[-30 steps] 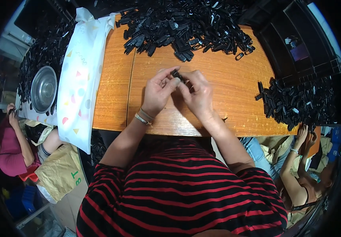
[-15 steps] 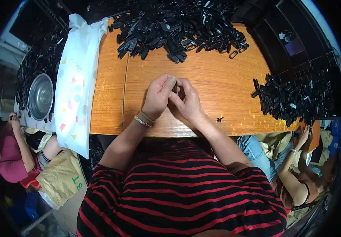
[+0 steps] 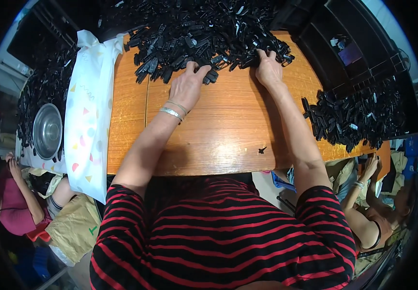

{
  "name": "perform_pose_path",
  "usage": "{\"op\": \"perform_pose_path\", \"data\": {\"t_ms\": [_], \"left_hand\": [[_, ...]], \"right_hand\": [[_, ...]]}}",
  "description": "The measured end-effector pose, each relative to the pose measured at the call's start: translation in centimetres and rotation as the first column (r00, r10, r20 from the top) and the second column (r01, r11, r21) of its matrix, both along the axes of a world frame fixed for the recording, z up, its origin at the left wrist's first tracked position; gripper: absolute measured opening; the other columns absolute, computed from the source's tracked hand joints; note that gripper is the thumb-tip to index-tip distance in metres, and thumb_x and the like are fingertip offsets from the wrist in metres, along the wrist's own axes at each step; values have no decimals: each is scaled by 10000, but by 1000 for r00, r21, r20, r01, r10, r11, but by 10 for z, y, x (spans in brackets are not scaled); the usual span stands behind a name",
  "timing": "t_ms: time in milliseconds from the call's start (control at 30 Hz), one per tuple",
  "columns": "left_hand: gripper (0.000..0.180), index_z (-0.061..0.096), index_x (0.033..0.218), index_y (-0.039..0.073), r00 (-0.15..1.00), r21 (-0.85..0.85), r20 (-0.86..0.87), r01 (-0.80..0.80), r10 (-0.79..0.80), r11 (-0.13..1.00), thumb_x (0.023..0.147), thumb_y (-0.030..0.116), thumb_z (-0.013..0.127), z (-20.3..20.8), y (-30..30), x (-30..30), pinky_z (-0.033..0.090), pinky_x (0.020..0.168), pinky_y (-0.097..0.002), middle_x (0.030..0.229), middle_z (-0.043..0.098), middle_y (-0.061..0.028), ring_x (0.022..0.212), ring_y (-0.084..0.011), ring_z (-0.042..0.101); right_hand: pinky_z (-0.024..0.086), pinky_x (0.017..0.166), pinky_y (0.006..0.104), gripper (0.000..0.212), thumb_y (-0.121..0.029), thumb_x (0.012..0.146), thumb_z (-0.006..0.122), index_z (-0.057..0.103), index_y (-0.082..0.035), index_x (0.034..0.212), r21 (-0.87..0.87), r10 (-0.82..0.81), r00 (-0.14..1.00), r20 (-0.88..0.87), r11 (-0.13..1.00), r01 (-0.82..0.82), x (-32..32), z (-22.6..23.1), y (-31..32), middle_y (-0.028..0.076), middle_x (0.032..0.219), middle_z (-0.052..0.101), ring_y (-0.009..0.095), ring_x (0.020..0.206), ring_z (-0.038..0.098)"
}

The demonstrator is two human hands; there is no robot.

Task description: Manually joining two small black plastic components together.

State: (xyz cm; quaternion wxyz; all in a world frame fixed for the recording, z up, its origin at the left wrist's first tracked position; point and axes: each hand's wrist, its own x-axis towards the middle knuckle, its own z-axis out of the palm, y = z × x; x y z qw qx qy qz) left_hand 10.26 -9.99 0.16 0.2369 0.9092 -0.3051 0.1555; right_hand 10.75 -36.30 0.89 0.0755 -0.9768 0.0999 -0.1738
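Small black plastic pieces, clip-like in shape, lie in a big heap [image 3: 180,38] across the far side of the wooden table. At the heap's near edge is my left hand [image 3: 186,89], its thumb and index finger apart beside a few black pieces [image 3: 211,76]. Farther right, my right hand [image 3: 270,72] reaches to the heap's edge with fingertips spread among the pieces. I see no piece clearly gripped in either hand; some fingertips are hidden by the heap. One tiny black part [image 3: 262,150] lies alone near the table's front edge.
A white patterned plastic sheet [image 3: 85,130] hangs along the table's left side. Beyond it stand a metal bowl [image 3: 48,131] and more black pieces. Another heap [image 3: 354,121] covers the right corner. One person [image 3: 18,208] sits at left, another [image 3: 364,217] at right.
My hands were together over the table's middle, holding a small dark piece. They have parted and moved forward to the far heap, and that piece no longer shows in them.
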Motion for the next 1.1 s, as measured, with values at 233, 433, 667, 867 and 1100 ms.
{"op": "perform_pose_path", "data": {"t_ms": [233, 433, 667, 867, 1100], "left_hand": [[338, 592, 1139, 182, 1000, 52, 4, 24, -24, 998, 825, 68, 646, -11, 14, -13, 530, 639, -393, 1053, 563, -74, 806, -306, 637], [201, 646, 1011, 153, 1000, -68, -12, 8, -9, 998, 824, 81, 656, -10, 36, -45, 520, 629, -374, 1030, 574, -50, 812, -268, 637], [164, 671, 947, 153, 995, -172, -10, -101, 101, 980, 803, 76, 667, -7, 54, -65, 531, 630, -374, 1049, 571, -81, 796, -276, 644], [207, 669, 1019, 157, 998, -99, 25, -59, 62, 993, 816, 115, 679, -4, 36, -67, 525, 631, -350, 1049, 579, -47, 810, -245, 643], [142, 606, 897, 68, 992, -31, -123, -43, 39, 999, 800, 130, 689, -6, 33, -65, 519, 622, -396, 943, 534, -96, 753, -296, 623]], "right_hand": [[516, 754, 453, 336, -29, 791, 591, 628, -88, 1120, -82, 250, 968, 23, 966, -247, -36, -6, 47, 189, 1054, 554, 382, 920, 605], [521, 735, 433, 319, 3, 798, 604, 627, -63, 1109, 99, 417, 908, 41, 902, -419, -73, 5, 70, 150, 1026, 584, 350, 878, 618], [526, 677, 403, 248, -82, 808, 675, 642, -39, 1050, 176, 408, 912, 44, 895, -409, -94, 18, 76, 135, 915, 620, 317, 776, 642], [530, 672, 403, 315, -136, 806, 710, 622, -11, 1082, 221, 423, 906, -14, 885, -410, -105, 15, 94, 161, 927, 633, 328, 766, 650], [538, 698, 375, 374, -116, 815, 690, 563, 29, 1136, 416, 394, 915, -87, 849, -326, -113, 18, 93, 205, 916, 676, 305, 775, 675]]}}
